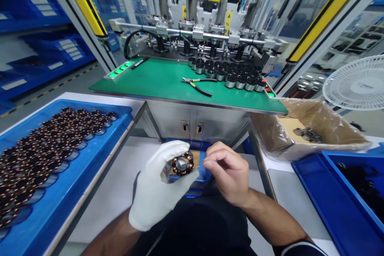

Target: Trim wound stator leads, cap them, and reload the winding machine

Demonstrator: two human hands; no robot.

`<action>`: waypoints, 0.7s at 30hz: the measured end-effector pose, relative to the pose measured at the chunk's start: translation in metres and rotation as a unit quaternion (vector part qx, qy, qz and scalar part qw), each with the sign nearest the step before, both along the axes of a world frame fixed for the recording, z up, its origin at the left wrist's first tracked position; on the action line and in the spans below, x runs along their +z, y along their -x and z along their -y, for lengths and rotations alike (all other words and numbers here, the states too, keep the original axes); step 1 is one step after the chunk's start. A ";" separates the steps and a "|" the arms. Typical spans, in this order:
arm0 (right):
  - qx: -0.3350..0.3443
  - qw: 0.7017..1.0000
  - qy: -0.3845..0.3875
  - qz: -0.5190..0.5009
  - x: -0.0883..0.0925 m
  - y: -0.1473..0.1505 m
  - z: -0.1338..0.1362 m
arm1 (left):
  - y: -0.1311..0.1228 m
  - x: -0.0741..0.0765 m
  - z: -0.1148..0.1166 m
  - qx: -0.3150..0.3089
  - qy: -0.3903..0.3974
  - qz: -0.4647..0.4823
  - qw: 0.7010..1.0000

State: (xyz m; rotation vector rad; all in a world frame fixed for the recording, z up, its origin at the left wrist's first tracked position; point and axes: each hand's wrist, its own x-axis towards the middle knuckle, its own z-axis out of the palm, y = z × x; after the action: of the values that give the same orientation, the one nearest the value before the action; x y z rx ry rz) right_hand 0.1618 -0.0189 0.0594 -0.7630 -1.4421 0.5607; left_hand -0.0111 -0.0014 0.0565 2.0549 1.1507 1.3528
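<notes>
My left hand (pixel 163 186), in a white glove, is wrapped round a wound motor stator (pixel 182 165), a ring with copper coils and black insulation. The stator's open face is turned up toward me, and the fingers cover part of its side. Just to the right, my bare right hand (pixel 228 172) is closed in a pinch, thumb against forefinger. A fine wire lead seems to run from the stator to these fingertips, though it is very thin. Beyond both hands, wire cutters (pixel 198 84) with black and yellow handles lie on the green worktop (pixel 150 82).
Copper-wound stators fill a blue tray (pixel 87 176) at left. Several black-topped cores (pixel 231 74) stand before a winding machine (pixel 204 28). To the right are a plastic-lined carton (pixel 330 144), a blue bin (pixel 318 184) with dark parts and a white fan (pixel 357 84).
</notes>
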 end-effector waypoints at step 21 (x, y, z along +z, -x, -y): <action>0.038 0.999 0.034 -0.005 0.003 -0.004 -0.007 | -0.002 0.006 0.004 -0.027 -0.015 -0.046 0.998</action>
State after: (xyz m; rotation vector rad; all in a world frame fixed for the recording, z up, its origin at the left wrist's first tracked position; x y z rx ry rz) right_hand 0.1661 -0.0121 0.0621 -0.7594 -1.4534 0.6746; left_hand -0.0088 -0.0057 0.0628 2.1737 1.1101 1.2686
